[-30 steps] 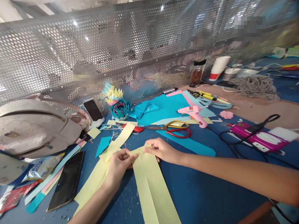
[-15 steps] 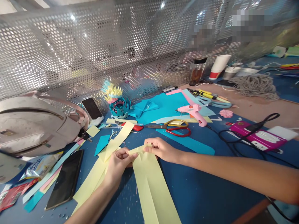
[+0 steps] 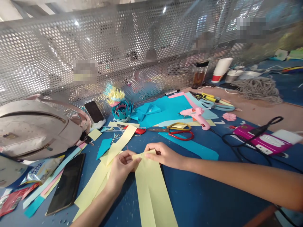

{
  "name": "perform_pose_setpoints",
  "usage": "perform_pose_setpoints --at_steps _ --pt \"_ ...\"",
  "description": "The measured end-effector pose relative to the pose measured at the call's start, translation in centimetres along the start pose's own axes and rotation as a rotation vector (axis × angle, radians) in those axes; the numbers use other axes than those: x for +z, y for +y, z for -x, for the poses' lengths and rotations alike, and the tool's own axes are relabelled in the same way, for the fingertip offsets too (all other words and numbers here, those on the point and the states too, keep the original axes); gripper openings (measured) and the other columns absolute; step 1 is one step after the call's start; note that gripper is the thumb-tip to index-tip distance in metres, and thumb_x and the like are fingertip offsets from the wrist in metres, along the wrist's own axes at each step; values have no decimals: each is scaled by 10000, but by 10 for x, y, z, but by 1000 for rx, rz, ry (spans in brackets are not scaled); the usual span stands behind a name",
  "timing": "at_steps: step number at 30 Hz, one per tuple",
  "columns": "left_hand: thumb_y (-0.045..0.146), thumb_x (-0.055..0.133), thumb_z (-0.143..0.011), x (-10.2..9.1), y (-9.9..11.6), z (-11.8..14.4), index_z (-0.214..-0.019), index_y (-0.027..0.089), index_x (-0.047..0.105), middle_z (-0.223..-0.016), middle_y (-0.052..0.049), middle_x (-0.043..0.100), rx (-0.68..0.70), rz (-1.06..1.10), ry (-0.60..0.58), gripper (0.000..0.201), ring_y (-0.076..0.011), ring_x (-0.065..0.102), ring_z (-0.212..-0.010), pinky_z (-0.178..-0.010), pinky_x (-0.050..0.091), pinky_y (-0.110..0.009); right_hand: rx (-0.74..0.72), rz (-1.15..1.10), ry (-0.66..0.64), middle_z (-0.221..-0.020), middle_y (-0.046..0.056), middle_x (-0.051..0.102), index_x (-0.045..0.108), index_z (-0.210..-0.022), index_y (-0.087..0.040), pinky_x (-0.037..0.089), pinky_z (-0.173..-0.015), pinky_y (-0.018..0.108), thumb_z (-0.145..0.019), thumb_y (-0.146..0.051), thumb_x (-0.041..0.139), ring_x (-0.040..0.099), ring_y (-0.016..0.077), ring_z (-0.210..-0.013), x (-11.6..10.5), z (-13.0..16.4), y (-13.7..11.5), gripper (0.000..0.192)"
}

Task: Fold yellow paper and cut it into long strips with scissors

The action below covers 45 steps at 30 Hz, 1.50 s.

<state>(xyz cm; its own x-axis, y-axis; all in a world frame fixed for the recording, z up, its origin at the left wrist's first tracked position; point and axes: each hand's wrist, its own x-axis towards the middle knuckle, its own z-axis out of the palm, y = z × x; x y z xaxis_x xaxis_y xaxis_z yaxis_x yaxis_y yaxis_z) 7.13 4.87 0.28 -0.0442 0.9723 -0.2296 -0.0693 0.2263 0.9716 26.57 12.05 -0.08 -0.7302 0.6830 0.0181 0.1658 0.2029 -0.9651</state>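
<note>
Left hand [image 3: 123, 167] and right hand [image 3: 164, 155] both grip the far end of a yellow paper strip [image 3: 152, 189] near the front edge of the blue table [image 3: 208, 195]; each hand is nearly closed, thumb and fingertips pinched on a top corner of the strip, left hand on the left corner, right hand on the right corner; the strip lies flat on the table, shows a lengthwise crease down its middle, and runs from the hands toward the front edge. More yellow strips [image 3: 94, 186] lie just beside it to the left, partly under the left hand; a black phone [image 3: 67, 184] lies further left, near the front-left corner; a grey bag [image 3: 35, 127] rests at the left edge. Beyond the hands: red-and-yellow scissors [image 3: 175, 130], a pink glue gun [image 3: 197, 115], blue paper sheets [image 3: 170, 108], a folded paper flower [image 3: 118, 104] beside a second, propped phone [image 3: 94, 112]; a perforated metal screen [image 3: 118, 53] stands along the rear edge; a pink device [image 3: 262, 140] with black cable lies toward the right edge.
</note>
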Motion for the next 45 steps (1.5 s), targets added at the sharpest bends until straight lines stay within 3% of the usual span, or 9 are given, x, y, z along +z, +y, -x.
perform_pose_setpoints --at_steps 13,17,19,24,32,39,45 --pt "465 839 -652 3 -4 1 -636 156 646 -566 7 637 71 -42 54 365 -85 491 -489 -484 367 -187 27 -78 33 -542 -57 434 588 -766 -153 215 -479 226 -807 -520 694 326 86 -510 4 -2 -1 384" --pt "462 846 -637 1 -5 -1 -718 156 688 -617 -8 663 8 -62 5 354 -116 554 -535 -517 410 -205 7 -61 61 -551 -59 426 593 -770 -155 216 -482 226 -828 -503 683 320 85 -522 3 0 -2 364" --pt "461 851 -621 -2 -6 -2 -726 155 695 -616 -10 659 -15 -92 -27 359 -134 574 -545 -526 427 -219 18 -79 80 -577 -54 452 599 -795 -159 243 -486 220 -821 -498 696 355 89 -533 3 1 -2 353" --pt "513 848 -592 -4 -6 -3 -596 189 595 -514 22 585 -13 -91 31 411 -154 584 -515 -524 465 -243 87 -205 30 -656 -14 581 561 -784 -171 372 -513 222 -735 -527 768 534 136 -594 3 0 1 415" --pt "505 883 -567 -5 -2 -3 -621 172 635 -631 -42 723 -59 16 -6 419 -199 693 -579 -629 573 -311 72 -216 48 -633 1 598 536 -703 -167 365 -504 221 -719 -534 781 551 139 -582 4 -3 4 442" --pt "479 869 -626 -5 0 -3 -817 159 756 -772 -71 774 -71 -38 -103 389 -214 734 -701 -670 581 -281 23 -214 138 -618 -39 529 527 -733 -172 353 -493 208 -760 -483 766 519 117 -573 3 -3 2 393" --pt "478 853 -653 -7 -3 -5 -938 155 755 -811 -85 782 -55 -36 -43 442 -216 734 -693 -629 575 -271 38 -307 70 -826 43 699 642 -946 -156 514 -619 278 -743 -462 782 671 215 -775 5 -2 2 393"
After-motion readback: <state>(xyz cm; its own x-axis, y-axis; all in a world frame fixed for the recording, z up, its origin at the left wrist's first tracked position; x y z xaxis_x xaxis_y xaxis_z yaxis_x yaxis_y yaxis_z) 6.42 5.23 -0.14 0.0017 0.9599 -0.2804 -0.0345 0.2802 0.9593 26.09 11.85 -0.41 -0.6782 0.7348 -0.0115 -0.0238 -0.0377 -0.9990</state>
